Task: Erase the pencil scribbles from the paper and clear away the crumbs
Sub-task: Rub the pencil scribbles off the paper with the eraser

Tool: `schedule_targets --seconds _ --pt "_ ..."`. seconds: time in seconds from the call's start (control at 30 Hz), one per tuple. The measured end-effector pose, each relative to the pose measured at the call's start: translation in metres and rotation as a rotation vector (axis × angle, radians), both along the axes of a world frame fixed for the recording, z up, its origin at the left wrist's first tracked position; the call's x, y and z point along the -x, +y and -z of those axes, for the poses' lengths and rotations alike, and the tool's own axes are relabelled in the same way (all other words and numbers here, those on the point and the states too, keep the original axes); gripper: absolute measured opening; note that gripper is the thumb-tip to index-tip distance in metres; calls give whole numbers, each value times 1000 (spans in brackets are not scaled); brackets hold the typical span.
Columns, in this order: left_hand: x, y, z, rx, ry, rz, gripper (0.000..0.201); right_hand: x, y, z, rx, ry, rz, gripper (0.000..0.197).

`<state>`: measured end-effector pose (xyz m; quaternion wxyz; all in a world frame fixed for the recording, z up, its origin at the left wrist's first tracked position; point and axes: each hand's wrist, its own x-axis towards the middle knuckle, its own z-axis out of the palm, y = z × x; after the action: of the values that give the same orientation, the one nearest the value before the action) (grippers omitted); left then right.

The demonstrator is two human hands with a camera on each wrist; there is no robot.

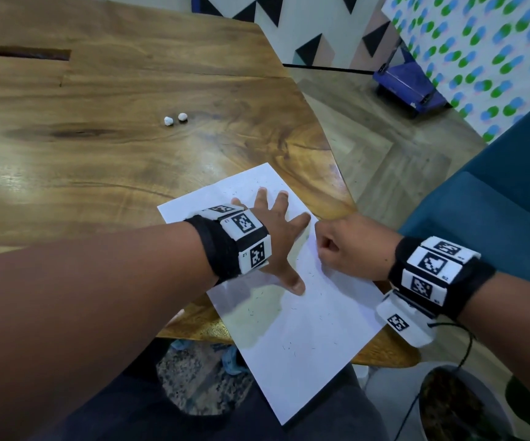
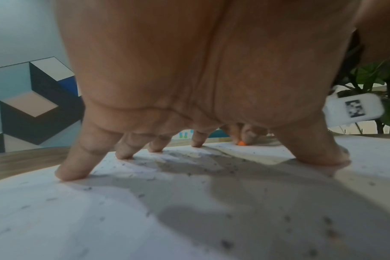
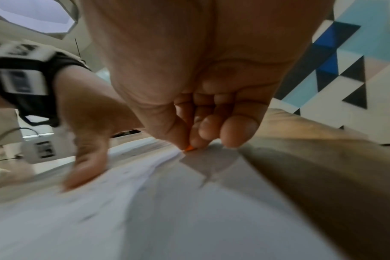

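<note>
A white sheet of paper [image 1: 302,329] lies askew at the wooden table's near corner, its lower end hanging over the edge. Dark eraser crumbs [image 2: 145,195] are scattered across it. My left hand [image 1: 276,230] presses on the sheet's upper part with straight, spread fingers. My right hand [image 1: 340,243] sits at the sheet's right edge, beside the left index finger. Its curled fingers pinch a small orange eraser [image 3: 189,148] whose tip touches the paper; the same eraser [image 2: 241,143] shows beyond the left palm. No scribbles are plain to see.
Two small white lumps [image 1: 174,119] lie on the wooden table [image 1: 98,138] further back. A teal chair [image 1: 496,192] stands to the right, a potted plant [image 1: 454,409] at the lower right, a blue cart [image 1: 410,81] on the floor beyond.
</note>
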<state>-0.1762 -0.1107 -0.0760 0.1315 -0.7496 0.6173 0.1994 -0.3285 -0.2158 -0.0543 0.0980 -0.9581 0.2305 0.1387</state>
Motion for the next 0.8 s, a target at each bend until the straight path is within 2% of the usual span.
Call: schedule_targets --seconds 0.2,0.47,0.63,0.8 --pt "0 2 2 23 -4 0 136 -18 -20 -4 56 -39 48 10" --pt "0 2 3 25 5 4 135 22 11 6 -65 -14 3 10" --pt "0 1 2 16 2 12 134 -5 -10 3 60 -34 32 10" --pt "-1 3 1 -1 6 11 134 -13 -12 -3 84 -11 36 10"
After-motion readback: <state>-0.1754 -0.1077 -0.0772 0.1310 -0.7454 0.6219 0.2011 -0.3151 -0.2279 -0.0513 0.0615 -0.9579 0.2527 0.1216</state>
